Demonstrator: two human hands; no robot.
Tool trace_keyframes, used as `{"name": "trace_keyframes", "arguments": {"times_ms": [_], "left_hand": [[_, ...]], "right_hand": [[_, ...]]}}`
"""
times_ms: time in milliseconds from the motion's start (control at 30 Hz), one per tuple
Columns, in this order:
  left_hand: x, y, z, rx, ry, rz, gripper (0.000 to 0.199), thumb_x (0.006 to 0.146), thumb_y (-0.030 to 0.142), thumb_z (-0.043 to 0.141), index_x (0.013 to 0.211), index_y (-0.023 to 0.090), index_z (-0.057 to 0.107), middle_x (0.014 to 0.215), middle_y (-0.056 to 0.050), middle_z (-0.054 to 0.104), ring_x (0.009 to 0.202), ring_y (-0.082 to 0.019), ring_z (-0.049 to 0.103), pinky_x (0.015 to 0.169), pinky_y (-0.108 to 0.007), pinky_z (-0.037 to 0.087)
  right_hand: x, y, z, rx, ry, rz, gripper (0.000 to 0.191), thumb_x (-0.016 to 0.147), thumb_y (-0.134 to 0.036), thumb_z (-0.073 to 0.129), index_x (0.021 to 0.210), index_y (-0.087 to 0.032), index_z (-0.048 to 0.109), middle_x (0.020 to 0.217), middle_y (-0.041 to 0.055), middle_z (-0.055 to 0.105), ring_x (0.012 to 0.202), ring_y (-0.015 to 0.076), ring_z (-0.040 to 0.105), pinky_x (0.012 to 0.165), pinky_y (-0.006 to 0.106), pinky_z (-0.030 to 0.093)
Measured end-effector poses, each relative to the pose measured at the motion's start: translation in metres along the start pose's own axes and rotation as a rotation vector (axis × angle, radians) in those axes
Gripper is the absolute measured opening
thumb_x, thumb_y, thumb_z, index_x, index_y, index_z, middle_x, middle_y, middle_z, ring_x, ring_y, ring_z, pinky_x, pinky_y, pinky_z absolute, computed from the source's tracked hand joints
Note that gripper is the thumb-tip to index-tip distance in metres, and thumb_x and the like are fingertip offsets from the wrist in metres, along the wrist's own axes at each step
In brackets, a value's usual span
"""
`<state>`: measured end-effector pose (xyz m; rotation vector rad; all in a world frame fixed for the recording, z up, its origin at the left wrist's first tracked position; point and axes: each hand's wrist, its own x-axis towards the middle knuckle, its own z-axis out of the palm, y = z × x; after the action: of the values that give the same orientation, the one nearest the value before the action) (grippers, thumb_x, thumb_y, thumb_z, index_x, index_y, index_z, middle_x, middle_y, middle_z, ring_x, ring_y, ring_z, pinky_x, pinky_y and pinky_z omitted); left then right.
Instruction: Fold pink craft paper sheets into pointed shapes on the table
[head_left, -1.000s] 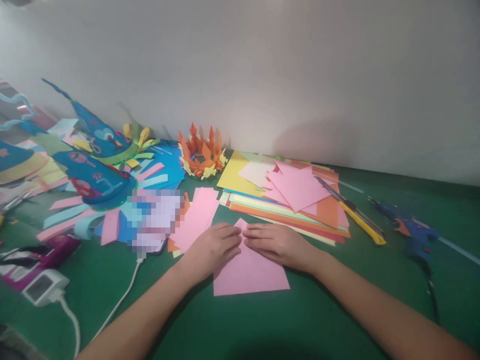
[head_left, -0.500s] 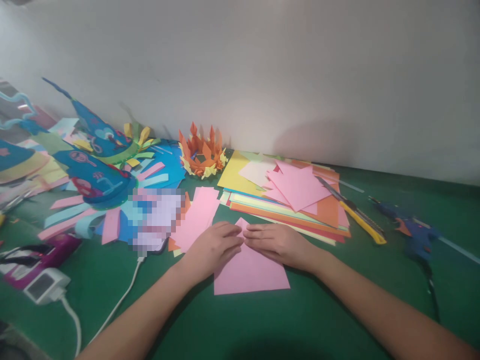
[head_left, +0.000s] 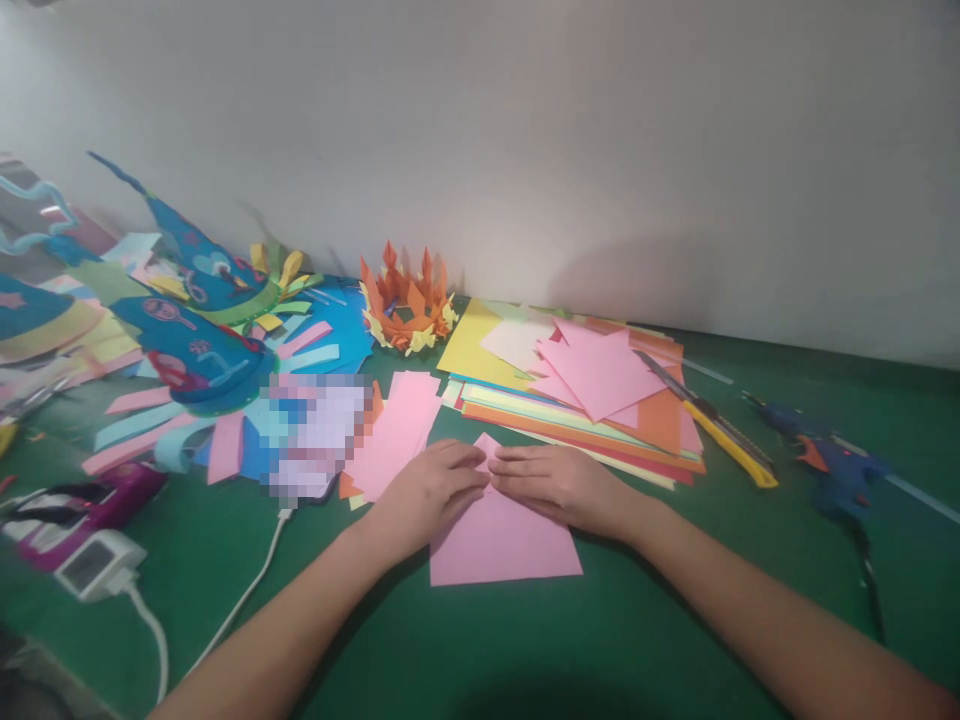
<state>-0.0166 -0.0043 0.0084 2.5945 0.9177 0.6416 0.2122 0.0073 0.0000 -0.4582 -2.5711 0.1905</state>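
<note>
A sheet of pink paper [head_left: 502,550] lies on the green tabletop in front of me, its top corner folded to a point. My left hand [head_left: 435,488] rests over its upper left side, fingers stretched toward the middle and pressing on the paper. From the other side, my right hand [head_left: 551,482] lies flat on the upper right, fingers straight and close together. The fingertips of both hands almost meet just below the paper's tip. Part of the folded edges is hidden under the fingers.
Behind my hands lie a stack of coloured paper [head_left: 585,430], pink squares [head_left: 596,370] and an orange paper crown [head_left: 409,305]. A yellow utility knife [head_left: 727,440] and blue glue gun [head_left: 840,475] are rightward. Blue cone hats [head_left: 202,350] and a charger [head_left: 101,565] stand left.
Both hands stay in nearly the same place on the pink paper. The whole view has shifted very slightly.
</note>
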Motion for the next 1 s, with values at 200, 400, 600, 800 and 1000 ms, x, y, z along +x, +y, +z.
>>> {"name": "trace_keyframes", "arguments": {"times_ms": [200, 400, 600, 800, 1000], "left_hand": [[0.0010, 0.0008, 0.0003, -0.037, -0.002, 0.025, 0.020, 0.092, 0.015, 0.047, 0.092, 0.016, 0.066, 0.102, -0.009, 0.064, 0.100, -0.019, 0.058, 0.087, -0.036, 0.051], [0.0031, 0.0064, -0.0035, -0.025, -0.018, 0.020, 0.020, 0.092, 0.014, 0.043, 0.092, 0.016, 0.063, 0.107, -0.010, 0.062, 0.109, -0.020, 0.057, 0.093, -0.037, 0.050], [0.0008, 0.0064, -0.0001, 0.020, -0.050, -0.005, 0.019, 0.092, 0.013, 0.042, 0.098, 0.016, 0.060, 0.114, -0.011, 0.059, 0.117, -0.021, 0.053, 0.095, -0.039, 0.049], [0.0019, 0.0068, 0.0000, 0.059, -0.116, -0.020, 0.019, 0.092, 0.012, 0.041, 0.099, 0.016, 0.058, 0.115, -0.011, 0.057, 0.119, -0.023, 0.048, 0.098, -0.040, 0.045], [0.0022, 0.0073, -0.0022, 0.093, -0.147, 0.011, 0.019, 0.092, 0.009, 0.039, 0.098, 0.016, 0.056, 0.117, -0.011, 0.054, 0.116, -0.022, 0.049, 0.097, -0.042, 0.045]], "right_hand": [[0.0030, -0.0014, -0.0022, -0.006, 0.016, -0.011, 0.024, 0.094, -0.014, 0.045, 0.107, -0.014, 0.065, 0.111, 0.0069, 0.068, 0.111, 0.0172, 0.059, 0.100, 0.032, 0.049], [0.0035, -0.0016, -0.0031, -0.022, 0.010, -0.016, 0.025, 0.094, -0.014, 0.045, 0.108, -0.014, 0.065, 0.111, 0.0070, 0.068, 0.112, 0.0172, 0.059, 0.100, 0.031, 0.049], [0.0030, -0.0017, -0.0014, -0.023, 0.014, -0.015, 0.025, 0.093, -0.013, 0.046, 0.110, -0.014, 0.064, 0.111, 0.0079, 0.068, 0.112, 0.0180, 0.059, 0.099, 0.034, 0.049], [0.0067, -0.0036, -0.0040, -0.027, 0.006, 0.002, 0.023, 0.093, -0.016, 0.046, 0.105, -0.014, 0.066, 0.104, 0.0075, 0.071, 0.103, 0.0196, 0.062, 0.089, 0.035, 0.054], [0.0046, -0.0018, -0.0028, 0.004, -0.015, 0.003, 0.024, 0.093, -0.014, 0.046, 0.107, -0.012, 0.065, 0.107, 0.0080, 0.070, 0.105, 0.0192, 0.061, 0.093, 0.034, 0.052]]}}
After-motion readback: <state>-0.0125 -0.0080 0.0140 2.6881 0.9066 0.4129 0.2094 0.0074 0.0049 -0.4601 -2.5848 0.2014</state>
